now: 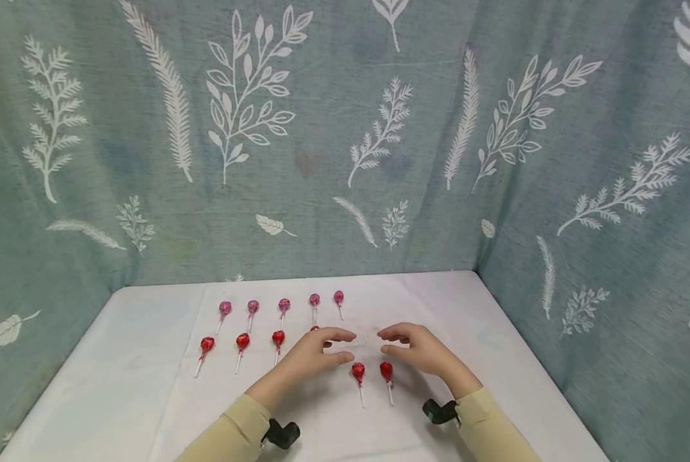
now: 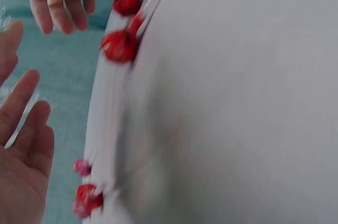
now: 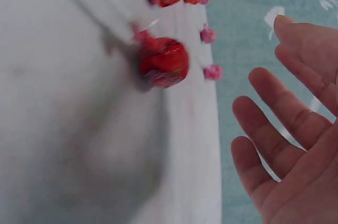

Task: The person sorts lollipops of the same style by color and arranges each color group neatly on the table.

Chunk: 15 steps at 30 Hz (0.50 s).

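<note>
My left hand (image 1: pixel 314 353) and right hand (image 1: pixel 416 346) hover over the table, facing each other with a gap between their fingertips. Both have relaxed, slightly bent fingers and hold nothing. Nearest them lie two red lollipops, the left one (image 1: pixel 358 371) and the right one (image 1: pixel 386 370), sticks pointing toward me. In the right wrist view, a red lollipop (image 3: pixel 165 63) lies beside the spread fingers of my right hand (image 3: pixel 296 145). To the left is a row of red lollipops (image 1: pixel 242 341), one partly hidden behind my left hand. Behind them runs a row of several pink-purple lollipops (image 1: pixel 253 307).
A white cloth (image 1: pixel 125 385) covers the table. Grey-green curtains (image 1: pixel 321 192) with white leaf prints hang along its back and sides. Each wrist carries a small black device, one on the left wrist (image 1: pixel 282 434) and one on the right (image 1: pixel 439 411).
</note>
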{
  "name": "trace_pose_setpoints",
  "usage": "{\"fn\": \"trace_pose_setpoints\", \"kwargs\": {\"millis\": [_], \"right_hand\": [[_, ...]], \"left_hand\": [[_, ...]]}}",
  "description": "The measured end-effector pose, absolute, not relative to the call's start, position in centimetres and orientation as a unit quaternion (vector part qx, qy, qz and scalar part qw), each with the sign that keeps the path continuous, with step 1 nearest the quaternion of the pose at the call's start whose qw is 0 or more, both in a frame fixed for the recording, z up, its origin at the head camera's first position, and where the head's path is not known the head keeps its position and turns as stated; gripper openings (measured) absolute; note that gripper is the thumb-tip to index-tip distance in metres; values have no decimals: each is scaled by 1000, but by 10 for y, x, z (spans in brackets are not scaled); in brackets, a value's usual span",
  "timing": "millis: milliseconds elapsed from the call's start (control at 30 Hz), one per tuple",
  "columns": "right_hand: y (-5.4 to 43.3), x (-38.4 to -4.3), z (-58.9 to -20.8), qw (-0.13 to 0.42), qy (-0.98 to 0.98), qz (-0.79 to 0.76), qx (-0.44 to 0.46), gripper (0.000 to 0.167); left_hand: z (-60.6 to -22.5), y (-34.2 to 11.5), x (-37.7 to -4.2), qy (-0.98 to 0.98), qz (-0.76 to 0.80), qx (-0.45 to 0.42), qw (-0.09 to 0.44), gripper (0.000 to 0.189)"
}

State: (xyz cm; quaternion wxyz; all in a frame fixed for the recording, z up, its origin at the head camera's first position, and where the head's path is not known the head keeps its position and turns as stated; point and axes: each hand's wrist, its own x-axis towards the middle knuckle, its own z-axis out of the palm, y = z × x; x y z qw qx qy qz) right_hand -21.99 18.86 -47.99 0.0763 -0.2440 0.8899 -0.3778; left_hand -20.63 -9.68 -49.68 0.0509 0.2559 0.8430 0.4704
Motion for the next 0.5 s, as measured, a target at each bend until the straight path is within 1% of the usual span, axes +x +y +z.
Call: {"fn": "trace_pose_setpoints", "kwargs": {"millis": [200,500], "right_hand": [[201,-216,-492,86,893,-378,-230,39],[212,-211,-507,98,890,-385,-226,36]], "left_hand": [[-505,-81,-204,850,469,230,68,42],[-515,-70,-206,879,418,220,61,41]]}}
